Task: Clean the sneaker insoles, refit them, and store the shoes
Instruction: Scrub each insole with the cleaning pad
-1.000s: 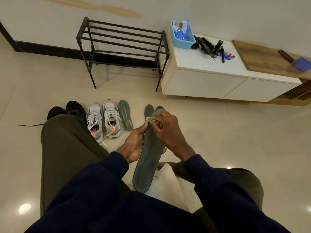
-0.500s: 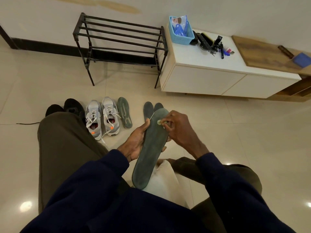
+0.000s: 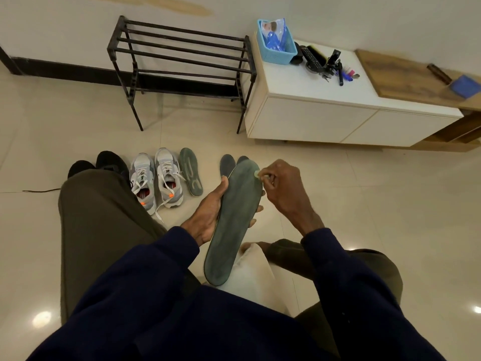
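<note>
Grey insole (image 3: 234, 225) in left hand (image 3: 207, 217)

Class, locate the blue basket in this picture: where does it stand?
In the head view, the blue basket stands on the left end of the white cabinet, beside the black shoe rack.

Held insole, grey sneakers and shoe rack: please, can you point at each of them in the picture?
Held insole (image 3: 234, 217): head view, middle of its dark upper surface.
Grey sneakers (image 3: 166, 175): head view, laces of the sneaker nearer the loose insole.
Shoe rack (image 3: 134, 84): head view, its left front leg.
</note>
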